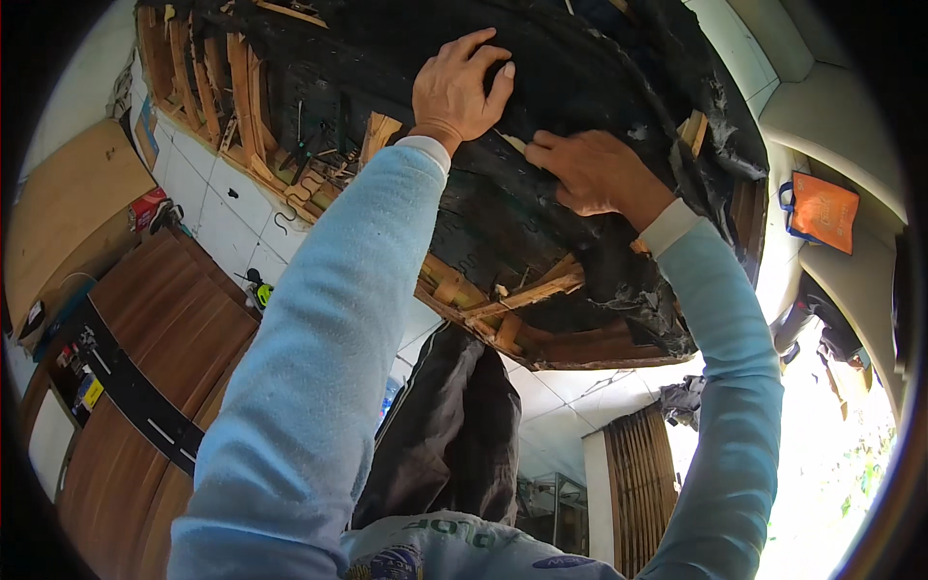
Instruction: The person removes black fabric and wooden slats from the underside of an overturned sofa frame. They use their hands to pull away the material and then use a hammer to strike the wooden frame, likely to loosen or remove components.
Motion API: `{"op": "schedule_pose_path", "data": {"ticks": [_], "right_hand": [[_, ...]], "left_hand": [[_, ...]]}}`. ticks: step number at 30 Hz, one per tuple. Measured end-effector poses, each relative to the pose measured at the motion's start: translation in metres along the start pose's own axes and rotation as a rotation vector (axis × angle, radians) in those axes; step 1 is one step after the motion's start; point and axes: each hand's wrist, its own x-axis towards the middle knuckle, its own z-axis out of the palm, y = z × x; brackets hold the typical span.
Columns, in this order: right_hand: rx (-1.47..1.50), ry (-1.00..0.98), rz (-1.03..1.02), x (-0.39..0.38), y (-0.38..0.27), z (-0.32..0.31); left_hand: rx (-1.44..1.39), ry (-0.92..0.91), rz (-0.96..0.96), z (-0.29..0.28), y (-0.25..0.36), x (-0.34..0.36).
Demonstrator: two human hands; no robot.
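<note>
Head view: ragged-edged black cloth sheet [570,92] over much of a rough brown wooden frame [532,296].
Left hand [462,89] on the sheet, fingers spread, no grip that I can see. Right hand [601,174], nearby, curled shut around a pale, narrow object [513,143], mostly hidden; kind unclear. Object sits over the cloth, between the two hands. Bare splintered timber along the near edge; zigzag metal wire springs [307,184] off to the left.
</note>
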Motion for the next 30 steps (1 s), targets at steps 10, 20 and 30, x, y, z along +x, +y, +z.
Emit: {"op": "schedule_pose_path", "data": {"ticks": [10,20,30], "right_hand": [[-0.103,-0.323,-0.063,-0.045,-0.016,-0.014],[0.306,-0.010,0.650,-0.298,-0.048,0.073],[-0.041,0.292,0.489,-0.132,-0.080,0.125]], "left_hand": [[-0.040,-0.013,-0.059,0.001,-0.013,-0.005],[-0.100,-0.098,-0.096,-0.027,0.017,0.015],[-0.110,-0.087,-0.071,-0.020,0.023,0.014]]}}
